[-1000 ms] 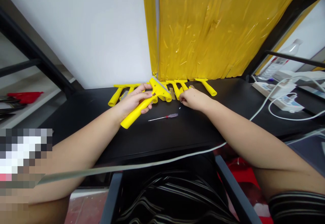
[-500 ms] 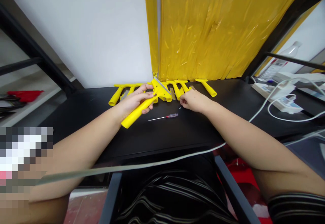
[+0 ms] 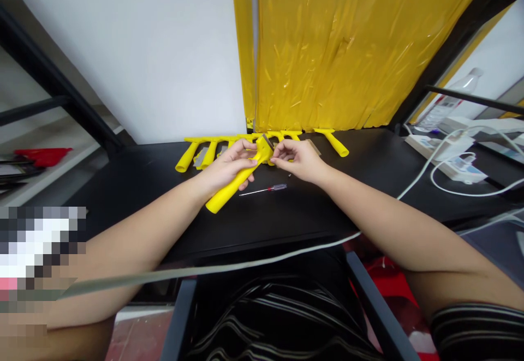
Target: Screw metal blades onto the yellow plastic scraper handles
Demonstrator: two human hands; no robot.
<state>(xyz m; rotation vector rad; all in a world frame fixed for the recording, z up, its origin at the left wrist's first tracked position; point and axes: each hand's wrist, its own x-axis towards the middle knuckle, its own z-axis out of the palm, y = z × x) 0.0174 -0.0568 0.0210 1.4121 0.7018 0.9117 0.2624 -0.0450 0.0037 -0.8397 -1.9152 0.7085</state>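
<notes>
My left hand (image 3: 231,167) is closed around the handle of a yellow scraper (image 3: 230,189), whose head with a grey blade edge points up and away from me. My right hand (image 3: 298,159) is at the scraper's head, thumb and fingers pinched together. What sits between those fingertips is too small or hidden to tell. Just in front of both hands a screwdriver (image 3: 268,189) with a clear handle and red collar lies on the black table (image 3: 282,219). A tiny shiny piece (image 3: 290,175) lies below my right hand, perhaps a screw.
Along the back of the table lie several more yellow scrapers (image 3: 187,156), one apart at the right (image 3: 336,144). White power strips (image 3: 448,159) with cables and a plastic bottle (image 3: 454,99) are at the right. A pale cable (image 3: 262,262) crosses in front of me.
My right hand has lifted from the tabletop and moved left to the scraper's head. My left hand has shifted slightly right with the scraper and turned its head.
</notes>
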